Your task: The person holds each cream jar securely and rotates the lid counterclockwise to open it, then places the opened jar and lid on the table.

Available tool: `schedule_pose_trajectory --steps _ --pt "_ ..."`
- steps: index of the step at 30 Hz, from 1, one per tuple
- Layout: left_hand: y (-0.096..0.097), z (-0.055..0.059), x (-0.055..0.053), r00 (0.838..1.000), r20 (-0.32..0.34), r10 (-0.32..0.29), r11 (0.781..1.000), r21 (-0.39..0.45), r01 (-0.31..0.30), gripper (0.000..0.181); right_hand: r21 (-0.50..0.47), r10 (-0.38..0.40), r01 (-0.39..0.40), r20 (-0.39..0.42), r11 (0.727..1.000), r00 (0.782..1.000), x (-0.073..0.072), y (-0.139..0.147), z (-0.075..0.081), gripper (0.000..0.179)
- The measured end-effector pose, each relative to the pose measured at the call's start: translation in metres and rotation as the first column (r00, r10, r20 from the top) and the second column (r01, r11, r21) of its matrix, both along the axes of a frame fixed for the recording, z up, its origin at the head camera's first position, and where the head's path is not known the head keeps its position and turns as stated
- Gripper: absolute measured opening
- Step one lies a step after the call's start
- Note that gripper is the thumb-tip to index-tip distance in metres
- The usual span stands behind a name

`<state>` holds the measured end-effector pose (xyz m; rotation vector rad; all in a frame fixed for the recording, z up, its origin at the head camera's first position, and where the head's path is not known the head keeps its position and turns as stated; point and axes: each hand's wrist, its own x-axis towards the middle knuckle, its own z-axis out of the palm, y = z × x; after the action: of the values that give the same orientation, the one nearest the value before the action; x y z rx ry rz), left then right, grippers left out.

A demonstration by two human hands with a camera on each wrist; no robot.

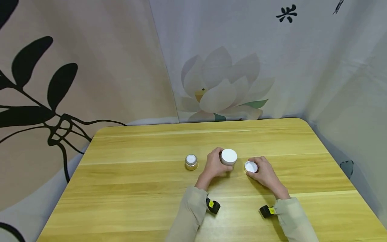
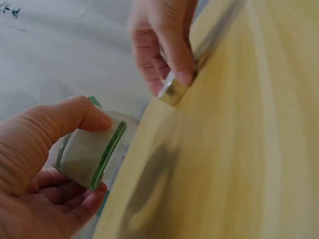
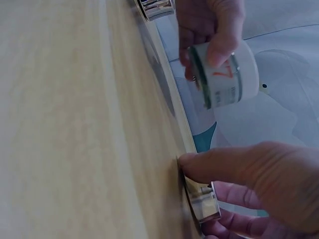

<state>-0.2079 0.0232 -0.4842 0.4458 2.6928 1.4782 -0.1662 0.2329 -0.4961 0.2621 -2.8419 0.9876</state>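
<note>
My left hand (image 1: 213,164) grips a jar (image 1: 228,157) with a white round top, holding it above the table. In the left wrist view, the pale side of the jar (image 2: 85,158) has a green band along its lower edge; the right wrist view shows an orange 7 on it. Just to the right, my right hand (image 1: 266,172) pinches a small gold-sided lid (image 1: 251,167), its white inside facing up, low at the tabletop. In the right wrist view thumb and fingers lie around the shiny gold lid (image 3: 204,203). Whether it touches the wood, I cannot tell.
A small gold and silver container (image 1: 191,162) with a white round top stands on the wooden table (image 1: 136,188), left of my left hand. Behind the table hangs a curtain (image 1: 121,60) printed with leaves and a flower.
</note>
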Motion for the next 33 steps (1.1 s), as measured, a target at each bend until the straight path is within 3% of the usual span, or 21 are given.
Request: schedule_pose_trajectory --steps 13,27,33 --pt "-0.012 0.025 0.002 0.999 -0.009 0.041 0.994 0.103 -0.040 0.055 0.015 -0.002 0.002 0.007 1.000 1.000 0.000 0.000 0.002 0.043" --pt "-0.026 0.068 0.009 0.986 -0.137 0.094 0.980 0.188 -0.067 0.057 0.023 0.000 -0.001 0.022 1.000 1.000 0.001 0.000 0.000 0.043" --pt "-0.032 0.079 0.013 0.977 -0.181 0.112 0.975 0.212 -0.073 0.055 0.021 0.009 -0.010 0.024 1.000 1.000 0.002 -0.001 0.001 0.042"
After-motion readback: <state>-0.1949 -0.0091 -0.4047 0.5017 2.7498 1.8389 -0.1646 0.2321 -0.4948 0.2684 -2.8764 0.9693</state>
